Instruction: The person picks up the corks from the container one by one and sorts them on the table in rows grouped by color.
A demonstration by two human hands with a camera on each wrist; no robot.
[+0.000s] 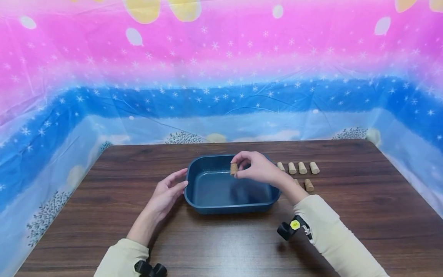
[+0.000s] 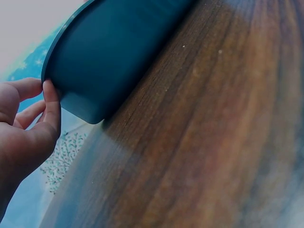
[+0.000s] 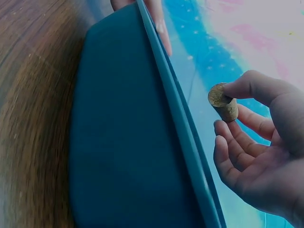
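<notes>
A dark blue-green rectangular tray (image 1: pixel 232 209) sits on the table. Over its inside, my right hand (image 1: pixel 256 167) pinches a small tapered cork (image 1: pixel 233 169) between thumb and fingers. The right wrist view shows this cork (image 3: pixel 224 102) tilted, its round end facing the camera and the thumb on top. At the tray's left end, my left hand (image 1: pixel 167 192) rests against the rim with fingers extended. In the left wrist view, the thumb and fingertips (image 2: pixel 51 92) touch the tray's edge. No cork shows in the visible part of the tray's floor.
Several pale corks (image 1: pixel 302 168) stand in a row right of the tray. A browner cork (image 1: pixel 309 185) stands nearer, with another partly hidden by the right forearm. The wooden table (image 1: pixel 214 246) meets a patterned cloth (image 1: pixel 221 96) behind. Each sleeve has a wrist camera (image 1: pixel 285 231).
</notes>
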